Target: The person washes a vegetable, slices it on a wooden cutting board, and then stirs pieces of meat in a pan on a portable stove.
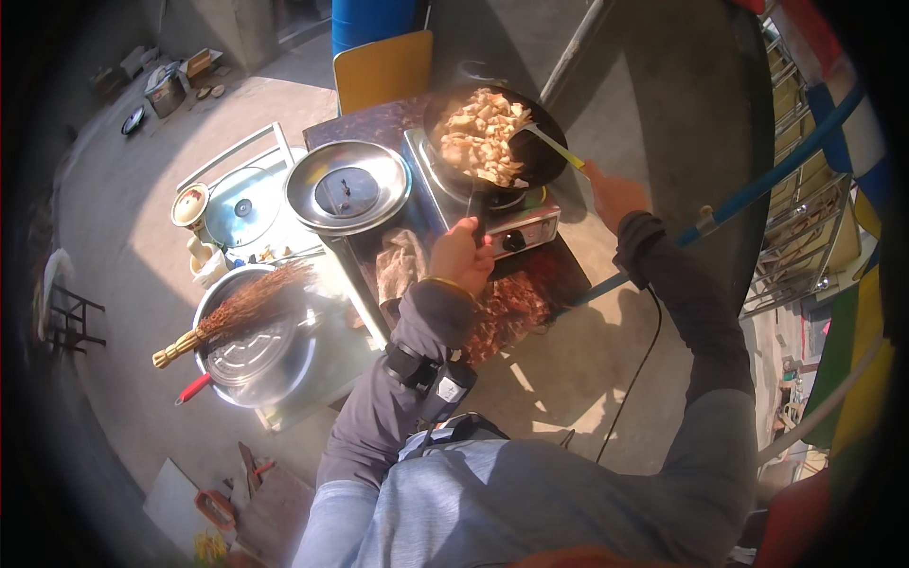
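A dark wok [547, 168] rests on a portable gas stove [530, 230] with a silver front and a black knob. Inside it lies a heap of pale brown chopped food pieces [481, 133]; their kind is hard to make out. My left hand [461, 257] is closed around the wok's dark handle, which points toward me. In my right hand [617, 194] is a spatula [559, 146] with a yellow-green grip, its blade in the wok at the right side of the food.
Left of the stove sits a wide steel basin [305, 223], beside a crumpled cloth [401, 263]. A large metal bowl [301, 379] with a brush [248, 310] across it stands further left. A wooden board [383, 71] rises behind the table. A blue pole [757, 194] slants at right.
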A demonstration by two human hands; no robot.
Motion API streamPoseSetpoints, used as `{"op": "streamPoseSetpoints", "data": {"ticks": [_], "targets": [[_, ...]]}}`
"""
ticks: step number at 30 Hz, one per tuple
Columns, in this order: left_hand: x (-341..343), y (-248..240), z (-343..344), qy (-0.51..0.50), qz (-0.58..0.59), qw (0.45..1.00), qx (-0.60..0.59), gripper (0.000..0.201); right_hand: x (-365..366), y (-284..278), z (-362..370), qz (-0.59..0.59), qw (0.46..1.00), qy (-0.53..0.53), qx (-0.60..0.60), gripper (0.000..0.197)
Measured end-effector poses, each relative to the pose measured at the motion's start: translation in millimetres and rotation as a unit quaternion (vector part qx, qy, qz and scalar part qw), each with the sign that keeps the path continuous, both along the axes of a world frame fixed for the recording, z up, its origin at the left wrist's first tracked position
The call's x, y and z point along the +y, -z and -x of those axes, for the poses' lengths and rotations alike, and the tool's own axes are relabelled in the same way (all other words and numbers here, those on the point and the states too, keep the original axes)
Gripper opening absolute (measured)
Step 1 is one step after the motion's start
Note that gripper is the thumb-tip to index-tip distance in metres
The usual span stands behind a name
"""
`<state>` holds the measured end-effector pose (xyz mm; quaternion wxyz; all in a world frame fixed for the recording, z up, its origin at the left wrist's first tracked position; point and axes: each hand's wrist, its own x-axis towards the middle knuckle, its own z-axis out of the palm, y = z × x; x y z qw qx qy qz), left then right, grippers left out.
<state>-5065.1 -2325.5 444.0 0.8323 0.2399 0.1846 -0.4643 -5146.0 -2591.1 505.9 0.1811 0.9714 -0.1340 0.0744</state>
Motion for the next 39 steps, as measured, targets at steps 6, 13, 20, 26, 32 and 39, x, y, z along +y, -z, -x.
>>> {"op": "streamPoseSetpoints", "data": {"ticks": [6, 13, 20, 26, 32, 39], "targets": [[-0.9, -3.5, 3.3, -0.008, -0.047, 0.999, 0.022, 0.008, -14.5, 15.4, -25.9, -0.060, 0.997, 0.015, -0.045, 0.031], [1.1, -4.0, 2.6, -0.021, -0.023, 0.999, 0.008, 0.007, -21.5, 37.8, -88.0, -0.239, 0.961, 0.082, -0.109, 0.028], [-1.9, 4.4, -0.4, 0.001, -0.007, 1.000, -0.002, 0.005, -3.2, 59.0, -74.2, -0.191, 0.981, -0.041, -0.013, 0.031], [3.1, 2.4, 2.3, 0.002, 0.012, 1.000, -0.021, 0.010, 21.7, 19.9, -39.3, -0.195, 0.975, -0.004, -0.109, 0.031], [-5.7, -0.6, 3.7, 0.008, -0.033, 0.999, -0.036, 0.007, -14.6, 25.5, -131.1, -0.154, 0.981, 0.002, 0.115, 0.021], [2.2, 3.0, -2.0, 0.003, -0.022, 0.999, -0.028, 0.017, 66.6, 18.4, -74.4, -0.170, 0.985, -0.021, 0.000, 0.039]]}}
